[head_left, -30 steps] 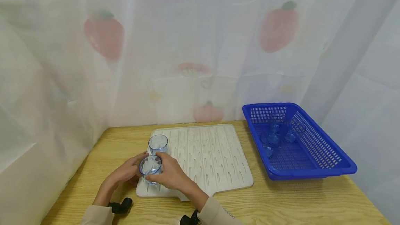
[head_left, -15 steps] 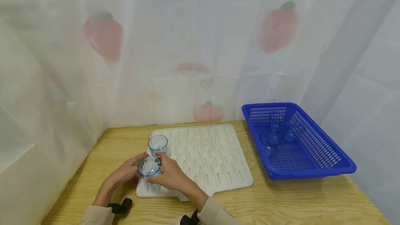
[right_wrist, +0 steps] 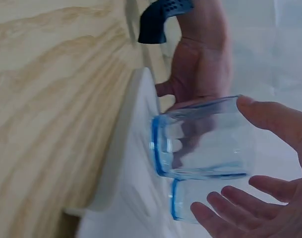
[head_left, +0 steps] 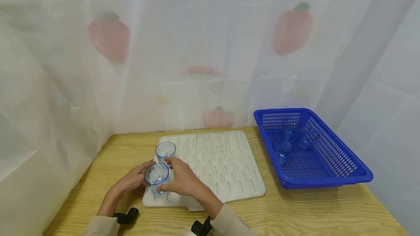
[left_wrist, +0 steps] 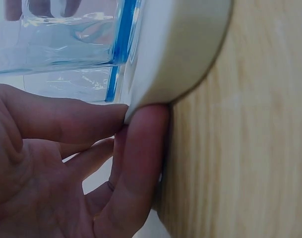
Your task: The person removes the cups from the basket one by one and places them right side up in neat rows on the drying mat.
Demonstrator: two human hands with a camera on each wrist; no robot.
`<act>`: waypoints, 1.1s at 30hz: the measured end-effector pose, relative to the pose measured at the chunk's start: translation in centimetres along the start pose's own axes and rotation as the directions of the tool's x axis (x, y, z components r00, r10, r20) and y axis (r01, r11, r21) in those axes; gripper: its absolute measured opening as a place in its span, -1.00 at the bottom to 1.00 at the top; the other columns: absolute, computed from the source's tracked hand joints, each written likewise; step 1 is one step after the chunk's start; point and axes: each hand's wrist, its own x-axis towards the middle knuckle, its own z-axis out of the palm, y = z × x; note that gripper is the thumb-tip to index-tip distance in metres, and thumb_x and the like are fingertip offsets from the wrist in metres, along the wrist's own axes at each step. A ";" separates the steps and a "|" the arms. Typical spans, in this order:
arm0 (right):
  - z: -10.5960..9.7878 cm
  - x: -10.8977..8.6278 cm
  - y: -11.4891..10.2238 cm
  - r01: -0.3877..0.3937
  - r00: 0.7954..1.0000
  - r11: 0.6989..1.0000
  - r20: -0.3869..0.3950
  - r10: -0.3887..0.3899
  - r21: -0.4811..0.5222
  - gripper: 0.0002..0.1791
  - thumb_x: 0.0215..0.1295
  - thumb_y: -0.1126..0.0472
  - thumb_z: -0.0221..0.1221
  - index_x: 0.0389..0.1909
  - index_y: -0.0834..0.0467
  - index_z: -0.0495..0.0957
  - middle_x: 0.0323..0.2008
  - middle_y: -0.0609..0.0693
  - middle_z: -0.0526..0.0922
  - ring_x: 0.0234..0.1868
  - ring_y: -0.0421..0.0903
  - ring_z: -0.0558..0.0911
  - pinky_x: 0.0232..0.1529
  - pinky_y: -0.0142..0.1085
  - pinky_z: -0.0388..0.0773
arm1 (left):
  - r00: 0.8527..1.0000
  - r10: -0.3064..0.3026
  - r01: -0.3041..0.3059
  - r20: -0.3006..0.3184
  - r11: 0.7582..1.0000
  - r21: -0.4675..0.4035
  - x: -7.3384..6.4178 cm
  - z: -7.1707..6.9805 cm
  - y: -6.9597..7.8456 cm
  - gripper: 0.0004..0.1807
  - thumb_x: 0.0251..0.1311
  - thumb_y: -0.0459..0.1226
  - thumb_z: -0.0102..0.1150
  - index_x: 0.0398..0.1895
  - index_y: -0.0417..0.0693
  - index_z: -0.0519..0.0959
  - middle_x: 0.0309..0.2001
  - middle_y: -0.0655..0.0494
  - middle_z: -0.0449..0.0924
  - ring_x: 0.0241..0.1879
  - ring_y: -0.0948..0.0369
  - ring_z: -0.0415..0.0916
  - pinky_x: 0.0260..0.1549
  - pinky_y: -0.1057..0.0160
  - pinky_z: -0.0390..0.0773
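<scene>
A clear blue-tinted drinking glass (head_left: 157, 178) stands upright on the front left of a white draining board (head_left: 223, 163). A second glass (head_left: 165, 150) stands just behind it. My right hand (head_left: 183, 178) is at the right side of the front glass, its fingers spread and loose; in the right wrist view the thumb touches the glass near its rim. My left hand (head_left: 131, 179) is at the board's left edge. In the left wrist view, my left thumb and a finger (left_wrist: 146, 148) pinch that edge, beside the glasses.
A blue plastic basket (head_left: 328, 182) stands on the right of the wooden table (head_left: 279, 214), holding several glasses (head_left: 287, 145). White printed sheeting (head_left: 197, 46) hangs behind and on both sides.
My right hand has loosened from the front glass and shifted slightly right, its fingers opening. The glass stays in place. My left hand has not visibly moved.
</scene>
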 end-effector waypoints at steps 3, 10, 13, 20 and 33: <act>-0.9 -0.2 -0.3 0.000 1.000 0.999 0.018 0.001 -0.043 0.00 -0.01 -0.06 0.59 0.45 0.14 0.37 0.35 0.02 0.55 0.27 -0.08 0.58 0.16 -0.33 0.57 | 1.000 0.002 -0.002 -0.003 1.000 0.004 0.0 0.0 0.1 -0.08 -0.07 -0.55 -0.02 0.55 -0.37 0.18 0.61 -0.45 -0.08 0.36 -0.29 0.18 -0.36 0.05 0.71; -4.3 -1.0 -1.6 -0.002 1.000 1.000 0.013 0.003 -0.031 0.06 -0.03 -0.15 0.58 0.48 0.11 0.36 0.30 0.06 0.56 0.28 -0.01 0.59 0.15 -0.29 0.59 | 1.000 -0.029 0.029 0.005 0.999 -0.024 -0.2 0.0 0.4 -0.08 -0.03 -0.54 -0.02 0.58 -0.34 0.14 0.61 -0.44 -0.11 0.31 -0.29 0.21 -0.42 0.03 0.71; -6.4 -1.5 -2.0 0.015 1.000 0.998 -0.018 -0.014 0.066 0.04 0.01 -0.10 0.56 0.50 0.12 0.33 0.30 0.08 0.56 0.30 0.07 0.58 0.18 -0.22 0.61 | 0.998 -0.060 0.060 -0.003 0.998 -0.030 -0.2 0.0 0.4 -0.07 -0.01 -0.51 0.02 0.59 -0.29 0.14 0.61 -0.44 -0.08 0.28 -0.27 0.26 -0.40 0.02 0.71; -11.7 -3.6 -2.1 0.068 0.992 0.963 -0.119 -0.038 0.261 -0.08 0.16 0.05 0.49 0.51 0.10 0.30 0.29 0.11 0.56 0.31 0.15 0.57 0.27 0.00 0.59 | 0.997 -0.073 0.073 -0.011 0.997 -0.020 -0.1 0.1 0.1 -0.07 0.00 -0.49 0.05 0.59 -0.25 0.16 0.62 -0.42 -0.08 0.30 -0.27 0.24 -0.41 0.04 0.70; -26.0 -8.1 -1.1 0.102 0.937 0.993 -0.341 -0.074 0.062 -0.14 0.29 0.18 0.39 0.56 0.06 0.23 0.36 0.18 0.49 0.36 0.18 0.53 0.34 0.10 0.51 | 0.999 -0.045 0.045 -0.013 0.999 -0.022 -0.1 0.3 0.4 -0.06 -0.05 -0.53 0.02 0.59 -0.30 0.16 0.62 -0.43 -0.10 0.28 -0.29 0.26 -0.46 0.02 0.69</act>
